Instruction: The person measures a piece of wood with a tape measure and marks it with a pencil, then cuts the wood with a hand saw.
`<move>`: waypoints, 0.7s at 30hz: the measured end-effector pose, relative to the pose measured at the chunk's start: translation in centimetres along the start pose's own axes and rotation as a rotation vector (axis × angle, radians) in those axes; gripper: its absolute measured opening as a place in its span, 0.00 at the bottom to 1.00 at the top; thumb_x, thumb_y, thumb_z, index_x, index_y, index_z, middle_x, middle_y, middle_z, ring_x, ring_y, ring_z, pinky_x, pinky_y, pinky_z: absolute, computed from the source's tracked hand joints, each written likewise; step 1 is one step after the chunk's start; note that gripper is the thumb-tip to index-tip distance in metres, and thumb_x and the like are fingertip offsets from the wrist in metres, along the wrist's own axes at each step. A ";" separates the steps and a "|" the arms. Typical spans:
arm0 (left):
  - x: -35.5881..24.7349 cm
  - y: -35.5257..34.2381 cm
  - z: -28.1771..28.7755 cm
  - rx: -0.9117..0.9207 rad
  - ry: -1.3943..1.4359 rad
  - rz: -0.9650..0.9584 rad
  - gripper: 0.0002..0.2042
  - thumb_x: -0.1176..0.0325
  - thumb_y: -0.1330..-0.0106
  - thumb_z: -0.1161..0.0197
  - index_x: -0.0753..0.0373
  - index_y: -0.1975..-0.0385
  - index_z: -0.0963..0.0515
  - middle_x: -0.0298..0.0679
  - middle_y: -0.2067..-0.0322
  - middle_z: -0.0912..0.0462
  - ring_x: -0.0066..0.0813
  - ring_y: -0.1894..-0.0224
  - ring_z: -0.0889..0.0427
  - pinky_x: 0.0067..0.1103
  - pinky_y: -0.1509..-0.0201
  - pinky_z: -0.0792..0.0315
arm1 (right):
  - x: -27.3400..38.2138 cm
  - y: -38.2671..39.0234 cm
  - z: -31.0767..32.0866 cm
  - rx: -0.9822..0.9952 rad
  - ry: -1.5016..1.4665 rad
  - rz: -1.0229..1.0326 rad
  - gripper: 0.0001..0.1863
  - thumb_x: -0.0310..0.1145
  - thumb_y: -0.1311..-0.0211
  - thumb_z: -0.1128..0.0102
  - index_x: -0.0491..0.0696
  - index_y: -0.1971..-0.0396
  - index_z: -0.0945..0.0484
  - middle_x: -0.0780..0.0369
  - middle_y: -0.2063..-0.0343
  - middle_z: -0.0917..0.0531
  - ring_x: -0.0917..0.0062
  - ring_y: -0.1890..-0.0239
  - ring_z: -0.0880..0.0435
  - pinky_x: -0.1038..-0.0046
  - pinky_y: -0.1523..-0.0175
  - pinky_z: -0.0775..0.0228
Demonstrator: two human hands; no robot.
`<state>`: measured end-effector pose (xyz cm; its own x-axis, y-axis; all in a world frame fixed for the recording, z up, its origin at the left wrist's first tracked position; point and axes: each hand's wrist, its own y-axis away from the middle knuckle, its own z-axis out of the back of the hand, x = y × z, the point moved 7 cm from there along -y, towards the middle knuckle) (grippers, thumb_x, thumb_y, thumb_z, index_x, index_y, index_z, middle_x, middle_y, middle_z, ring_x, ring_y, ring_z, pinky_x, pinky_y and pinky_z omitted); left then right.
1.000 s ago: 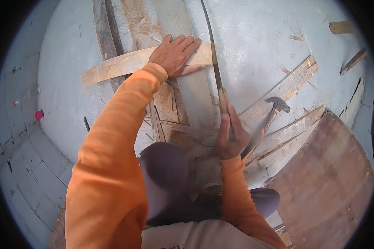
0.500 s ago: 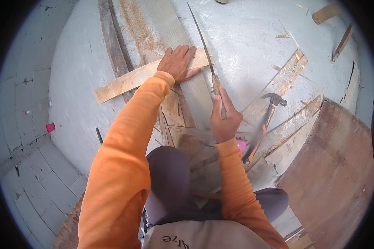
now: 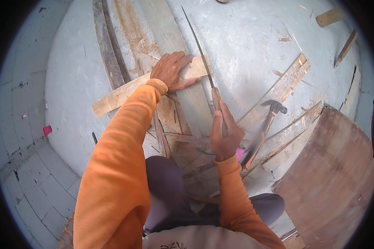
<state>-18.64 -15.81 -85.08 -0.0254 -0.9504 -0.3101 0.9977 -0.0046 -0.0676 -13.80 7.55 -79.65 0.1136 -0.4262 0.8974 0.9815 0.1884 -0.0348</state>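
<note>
My left hand (image 3: pixel 170 71) lies with spread fingers on a pale wooden strip (image 3: pixel 116 93), which crosses a wider grey board (image 3: pixel 197 106). My right hand (image 3: pixel 226 139) grips the wooden handle (image 3: pixel 216 97) of a long, narrow saw (image 3: pixel 197 41). Its blade runs across the strip near that piece's right end, just right of my left hand. A claw hammer (image 3: pixel 266 126) with a black and orange handle lies to the right of my right hand, beside a small pink object (image 3: pixel 239 154) partly hidden by that hand.
Weathered boards (image 3: pixel 104 33), offcuts (image 3: pixel 293 74) and splinters lie about the grey floor (image 3: pixel 70 62). A large brown sheet (image 3: pixel 324 166) is at lower right, a short wooden piece (image 3: pixel 328 17) at upper right, a pink object (image 3: pixel 47 130) by the block wall (image 3: pixel 25 103) on the left.
The saw in my right hand moved forward along its length, then slightly back toward me. My left hand stayed on the strip. The view has shifted slightly.
</note>
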 end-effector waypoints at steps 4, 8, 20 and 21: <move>0.5 0.4 0.1 0.006 0.003 -0.019 0.36 0.41 0.47 0.29 0.64 0.46 0.21 0.45 0.52 0.20 0.42 0.52 0.22 0.31 0.43 0.29 | 0.4 5.7 4.6 0.072 0.126 -0.006 0.17 0.22 0.35 0.41 0.36 0.47 0.20 0.49 0.63 0.12 0.72 0.68 0.10 0.77 0.61 0.22; -0.1 -0.5 -0.3 0.059 0.051 -0.043 0.35 0.42 0.45 0.29 0.65 0.46 0.21 0.43 0.53 0.20 0.40 0.54 0.21 0.29 0.44 0.28 | 1.0 8.9 7.2 0.102 0.172 0.001 0.18 0.21 0.36 0.40 0.36 0.47 0.20 0.50 0.63 0.12 0.72 0.71 0.10 0.76 0.64 0.21; 0.1 -0.4 0.3 -0.023 -0.017 -0.087 0.34 0.43 0.43 0.31 0.67 0.46 0.22 0.42 0.53 0.20 0.39 0.55 0.22 0.29 0.45 0.28 | -0.8 7.4 6.9 0.092 0.132 -0.032 0.16 0.26 0.31 0.44 0.37 0.47 0.20 0.48 0.58 0.13 0.72 0.62 0.10 0.73 0.57 0.21; 0.1 0.0 0.4 -0.019 -0.026 -0.091 0.34 0.43 0.43 0.31 0.67 0.45 0.22 0.42 0.53 0.20 0.39 0.54 0.22 0.29 0.45 0.28 | -0.8 7.2 6.4 0.096 0.127 -0.068 0.16 0.26 0.31 0.44 0.37 0.47 0.20 0.48 0.58 0.13 0.72 0.62 0.10 0.73 0.57 0.21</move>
<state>-18.57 -16.04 -84.69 -0.1143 -0.9540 -0.2773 0.9899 -0.0859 -0.1124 -7.79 14.95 -77.81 0.0721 -0.5479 0.8335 0.9689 0.2367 0.0718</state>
